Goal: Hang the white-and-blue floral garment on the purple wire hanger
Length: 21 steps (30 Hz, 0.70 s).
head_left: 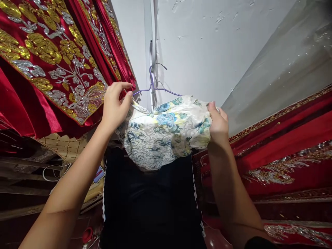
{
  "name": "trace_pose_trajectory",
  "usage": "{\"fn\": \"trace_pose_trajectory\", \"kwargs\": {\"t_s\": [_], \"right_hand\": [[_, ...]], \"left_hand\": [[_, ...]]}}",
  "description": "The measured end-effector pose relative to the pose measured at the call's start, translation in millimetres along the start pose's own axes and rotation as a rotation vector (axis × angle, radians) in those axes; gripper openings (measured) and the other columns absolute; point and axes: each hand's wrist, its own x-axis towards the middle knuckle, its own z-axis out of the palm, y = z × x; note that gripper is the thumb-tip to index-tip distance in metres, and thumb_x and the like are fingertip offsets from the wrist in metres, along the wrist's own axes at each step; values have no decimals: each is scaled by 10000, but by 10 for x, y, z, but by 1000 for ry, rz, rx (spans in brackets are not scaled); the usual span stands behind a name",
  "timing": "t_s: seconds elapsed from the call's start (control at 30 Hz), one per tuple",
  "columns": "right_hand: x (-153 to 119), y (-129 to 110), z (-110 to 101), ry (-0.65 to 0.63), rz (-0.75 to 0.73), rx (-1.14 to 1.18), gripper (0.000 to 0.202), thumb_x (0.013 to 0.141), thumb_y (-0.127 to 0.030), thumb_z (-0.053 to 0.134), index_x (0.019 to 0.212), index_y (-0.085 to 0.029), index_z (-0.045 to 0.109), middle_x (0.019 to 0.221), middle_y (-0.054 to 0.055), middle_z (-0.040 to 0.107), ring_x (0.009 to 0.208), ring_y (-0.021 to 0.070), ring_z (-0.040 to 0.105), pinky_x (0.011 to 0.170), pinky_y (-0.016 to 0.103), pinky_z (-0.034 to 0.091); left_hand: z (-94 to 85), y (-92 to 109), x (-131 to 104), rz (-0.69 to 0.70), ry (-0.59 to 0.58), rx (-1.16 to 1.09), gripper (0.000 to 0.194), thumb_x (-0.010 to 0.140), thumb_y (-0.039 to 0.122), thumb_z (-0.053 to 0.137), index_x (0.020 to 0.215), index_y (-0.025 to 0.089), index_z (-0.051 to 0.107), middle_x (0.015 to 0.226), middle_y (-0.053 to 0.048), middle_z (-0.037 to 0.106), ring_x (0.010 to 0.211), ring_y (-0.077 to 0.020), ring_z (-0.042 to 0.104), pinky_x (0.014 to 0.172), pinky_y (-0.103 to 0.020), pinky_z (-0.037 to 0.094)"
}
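A short-sleeved floral blouse [166,128], white with blue and yellow flowers and a small button at the neck, hangs on a thin purple hanger [166,90]. My right hand [219,122] grips the blouse at its right shoulder and sleeve, thumb on top. At the opposite shoulder, my left hand [115,105] is beside the hanger's end, its thumb and forefinger apart. Black cloth [150,204] with white edging down both sides shows below the blouse; whether the two are joined cannot be made out.
Red garments with gold and silver sequins [44,48] hang at upper left. Red beaded fabric [285,166] and sheer pale cloth [280,76] fill the right side. The hanger hooks onto a metal rail [153,52] by a white wall [202,45]. A phone [99,174] lies at lower left.
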Motion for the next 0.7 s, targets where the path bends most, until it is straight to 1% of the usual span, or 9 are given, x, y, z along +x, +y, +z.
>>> {"fn": "trace_pose_trajectory", "kwargs": {"t_s": [0.13, 0.2, 0.27, 0.37, 0.47, 0.53, 0.6, 0.67, 0.7], "right_hand": [[-55, -116, 377, -75, 56, 45, 644, 875, -778, 449, 1048, -197, 665, 898, 113, 707, 971, 304, 695, 750, 399, 596], [-133, -199, 538, -155, 56, 55, 622, 891, -757, 450, 1024, -193, 675, 885, 101, 701, 933, 279, 692, 725, 366, 587], [-288, -286, 615, -276, 47, 64, 576, 921, -709, 458, 1011, -190, 691, 869, 84, 698, 882, 246, 690, 698, 336, 577], [-582, -403, 555, -649, 20, 59, 493, 923, -628, 542, 1047, -187, 725, 901, 67, 716, 818, 203, 689, 673, 308, 569], [-735, -450, 375, -1131, -6, 98, 475, 846, -534, 706, 1196, -214, 717, 1114, 75, 733, 988, 220, 704, 810, 324, 584], [-708, -408, 267, -1279, 25, 168, 504, 853, -497, 714, 1277, -226, 686, 1229, 88, 713, 1125, 240, 678, 922, 352, 566], [-618, -290, 210, -1201, 83, 159, 465, 919, -498, 627, 1287, -219, 681, 1262, 100, 703, 1154, 243, 668, 969, 376, 549], [-523, -107, 218, -970, 109, 36, 449, 956, -490, 565, 1325, -248, 652, 1341, 87, 658, 1213, 246, 631, 1031, 409, 515], [-489, -3, 245, -861, 94, -37, 468, 947, -482, 578, 1366, -278, 618, 1410, 71, 608, 1273, 255, 589, 1076, 431, 482]], "left_hand": [[-16, 6, -104, -39, -9, 6, 255, 945, 375, 576, 1141, 227, 642, 1163, -71, 658, 1115, -233, 576, 1008, -384, 437], [-13, -12, -164, -121, 16, -71, 283, 975, 427, 515, 1095, 217, 663, 1124, -78, 665, 1096, -225, 587, 982, -374, 458], [-6, 4, -209, -277, -31, -279, 387, 1003, 487, 432, 1027, 190, 679, 1032, -88, 680, 1011, -207, 624, 918, -354, 499], [-14, 98, -258, -645, -176, -776, 460, 993, 534, 431, 943, 143, 666, 914, -104, 684, 864, -177, 665, 823, -310, 549], [-107, 229, -353, -1003, -311, -1186, 282, 954, 398, 566, 942, 124, 635, 846, -86, 663, 816, -157, 678, 800, -272, 573], [-245, 314, -483, -1109, -414, -1286, 161, 925, 290, 613, 953, 131, 616, 755, -35, 609, 709, -127, 650, 703, -232, 572], [-446, 391, -657, -1079, -622, -1225, 153, 918, 289, 629, 978, 149, 607, 696, 6, 549, 586, -101, 574, 566, -204, 529], [-682, 457, -828, -947, -921, -1032, 203, 919, 352, 643, 999, 168, 616, 677, 19, 529, 536, -95, 513, 494, -197, 473], [-796, 482, -894, -861, -996, -907, 216, 910, 373, 658, 980, 171, 630, 670, 20, 531, 534, -97, 502, 483, -197, 452]]}}
